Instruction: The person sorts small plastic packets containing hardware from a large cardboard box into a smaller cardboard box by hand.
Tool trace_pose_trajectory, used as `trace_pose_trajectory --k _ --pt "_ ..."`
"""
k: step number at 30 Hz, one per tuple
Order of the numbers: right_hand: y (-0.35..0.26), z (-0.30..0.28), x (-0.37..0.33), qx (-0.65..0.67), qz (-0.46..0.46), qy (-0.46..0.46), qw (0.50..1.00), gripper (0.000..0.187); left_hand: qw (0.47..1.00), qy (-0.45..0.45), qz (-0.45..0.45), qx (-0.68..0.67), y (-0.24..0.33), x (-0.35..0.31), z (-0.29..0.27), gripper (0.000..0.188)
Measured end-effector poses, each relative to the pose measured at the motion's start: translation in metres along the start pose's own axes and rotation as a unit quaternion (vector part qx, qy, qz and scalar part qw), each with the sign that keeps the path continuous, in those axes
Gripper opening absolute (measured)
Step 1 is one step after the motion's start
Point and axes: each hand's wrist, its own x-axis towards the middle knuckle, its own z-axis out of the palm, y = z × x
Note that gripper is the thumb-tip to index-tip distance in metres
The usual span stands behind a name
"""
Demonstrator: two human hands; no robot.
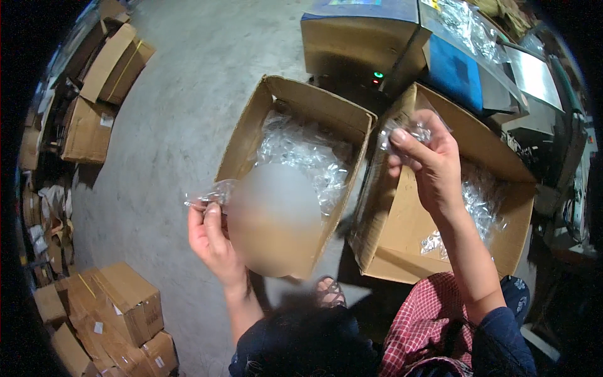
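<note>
My left hand (217, 245) pinches a small clear plastic packet (217, 190) between thumb and fingers, just left of an open cardboard box (239, 141). Shiny clear packets (301, 151) lie inside that box; a blurred oval covers its near part. Over the edge between the two boxes, my right hand (433, 163) is closed on another clear plastic packet (411, 131), its thumb pressed on top. What is inside either packet is too small to make out. Below my right hand stands a second open box (402, 242), with more clear packets (474, 201) in it.
A machine with a blue panel (455, 72) and small lit indicators (378, 75) stands beyond the boxes. Stacked cartons (129, 295) sit at lower left, more cartons (94, 129) at upper left. Between them runs grey concrete floor (182, 113). Red checked cloth (424, 314) covers my lap.
</note>
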Motion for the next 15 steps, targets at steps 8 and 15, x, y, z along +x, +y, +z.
trace_pose_trajectory --k 8,15 --pt "0.027 -0.057 -0.011 -0.280 -0.127 -0.019 0.952 0.035 0.902 -0.149 0.093 0.393 -0.030 -0.014 0.016 0.053" --pt "0.062 -0.360 -0.039 -0.691 0.252 0.110 0.668 0.104 0.907 -0.197 0.139 0.346 -0.038 -0.014 0.031 0.047"
